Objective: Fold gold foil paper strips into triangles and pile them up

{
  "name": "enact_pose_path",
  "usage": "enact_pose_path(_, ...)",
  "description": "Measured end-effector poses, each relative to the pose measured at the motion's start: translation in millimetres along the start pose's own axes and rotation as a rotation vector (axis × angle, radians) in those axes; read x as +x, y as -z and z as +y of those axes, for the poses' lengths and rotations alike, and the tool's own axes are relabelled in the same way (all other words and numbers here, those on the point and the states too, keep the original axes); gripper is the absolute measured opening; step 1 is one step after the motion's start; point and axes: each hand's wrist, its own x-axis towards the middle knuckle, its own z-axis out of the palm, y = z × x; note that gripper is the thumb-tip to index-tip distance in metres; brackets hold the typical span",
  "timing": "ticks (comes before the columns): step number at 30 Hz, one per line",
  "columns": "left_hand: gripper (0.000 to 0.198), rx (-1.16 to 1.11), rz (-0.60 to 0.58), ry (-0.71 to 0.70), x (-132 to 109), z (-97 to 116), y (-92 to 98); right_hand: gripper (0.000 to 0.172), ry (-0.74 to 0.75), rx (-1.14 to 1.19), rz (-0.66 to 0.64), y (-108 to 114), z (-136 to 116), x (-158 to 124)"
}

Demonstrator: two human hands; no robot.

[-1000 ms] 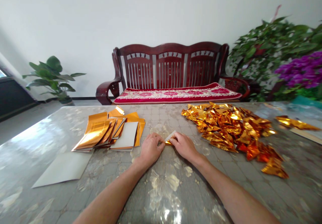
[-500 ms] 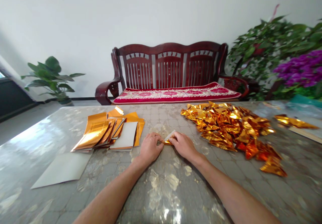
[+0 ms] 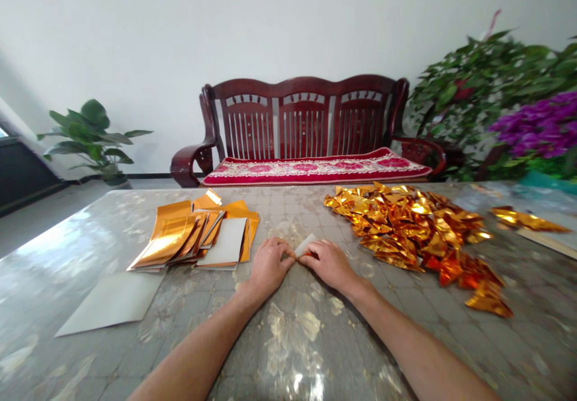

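Between my hands, low over the table, is a small sheet of foil paper [image 3: 306, 243] with its whitish back showing and a sliver of gold at the near edge. My left hand [image 3: 271, 263] pinches its near left corner between thumb and fingertips. Close beside it, my right hand [image 3: 328, 263] has thumb and fingers closed on the near right part. The fingers hide much of the sheet. To the left lies a loose stack of gold foil paper [image 3: 174, 232], some sheets with the pale side up. On the right sits a heap of folded gold foil pieces [image 3: 406, 220].
One pale sheet [image 3: 110, 305] lies apart at the left on the patterned table [image 3: 288, 341]. Clear plastic and a board [image 3: 552, 240] are at the far right. Beyond the table stand a wooden bench [image 3: 300, 124] and potted plants [image 3: 97, 142].
The fingers of my right hand have moved down along the foil paper's near edge, covering most of the gold strip. My thumbs are now closer together; the stack and heap look unchanged.
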Motion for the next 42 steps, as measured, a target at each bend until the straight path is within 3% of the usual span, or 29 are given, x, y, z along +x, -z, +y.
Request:
enact_pose_path(17,0.010,-0.020,-0.043,0.003,-2.1,-1.2,5.5,0.018,-0.036,-0.120,-0.026,-0.4,-5.5,0.1)
enact_pose_path(26,0.012,0.022,-0.079,-0.061,-3.5,0.7,9.3,0.018,0.024,-0.162,-0.064,2.5,-7.2,0.6)
enact_pose_path(42,0.017,0.067,-0.029,-0.035,-6.6,4.7,8.6,0.016,-0.002,-0.234,-0.063,2.4,-12.6,2.6)
